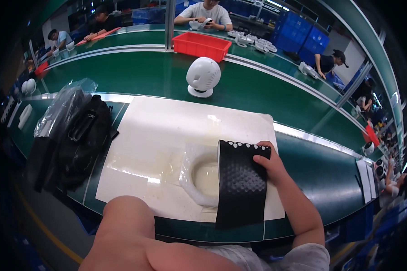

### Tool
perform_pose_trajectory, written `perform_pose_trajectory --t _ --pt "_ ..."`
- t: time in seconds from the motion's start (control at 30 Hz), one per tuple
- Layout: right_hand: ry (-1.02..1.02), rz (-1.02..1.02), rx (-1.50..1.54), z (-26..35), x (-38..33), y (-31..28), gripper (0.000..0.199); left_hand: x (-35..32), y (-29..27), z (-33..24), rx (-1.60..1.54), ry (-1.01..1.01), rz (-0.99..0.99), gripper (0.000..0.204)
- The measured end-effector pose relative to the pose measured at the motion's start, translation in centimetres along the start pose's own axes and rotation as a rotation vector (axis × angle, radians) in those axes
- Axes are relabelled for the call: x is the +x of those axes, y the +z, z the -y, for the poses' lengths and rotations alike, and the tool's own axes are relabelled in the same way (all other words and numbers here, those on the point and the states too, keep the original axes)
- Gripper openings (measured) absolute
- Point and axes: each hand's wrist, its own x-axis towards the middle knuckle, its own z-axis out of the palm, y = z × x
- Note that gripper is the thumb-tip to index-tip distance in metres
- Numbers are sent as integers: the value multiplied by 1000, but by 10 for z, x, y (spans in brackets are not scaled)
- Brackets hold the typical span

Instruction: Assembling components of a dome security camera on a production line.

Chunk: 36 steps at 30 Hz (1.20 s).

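My right hand grips the upper right corner of a black textured sheet, thumb on its front face. Small raised bumps cover its middle, and a row of white round spots runs along its top edge. It hangs over the right part of a whitish octagonal ring wrapped in clear film or tape. This ring lies on a large white board on the green bench. My left arm is bent close at the lower left; its hand is out of the picture.
A white rounded device on a base stands on the green conveyor beyond the board. Behind it sits a red bin. A black bag and clear plastic wrap lie left. Several people work across the line.
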Motion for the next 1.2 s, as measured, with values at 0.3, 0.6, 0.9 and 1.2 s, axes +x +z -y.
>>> perform_pose_trajectory --t 0.3,0.6,0.9,1.2 --pt "-8 12 32 0 0 -1 42 0 -3 4 49 -24 -2 50" --pt "-4 16 42 -2 1 -1 44 -2 -7 8 97 -48 -7 55" --pt "2 24 26 -1 1 -2 41 -3 -11 13 146 -69 -3 60" --pt "-21 6 -1 1 1 0 43 -5 -12 18 192 -85 5 65"
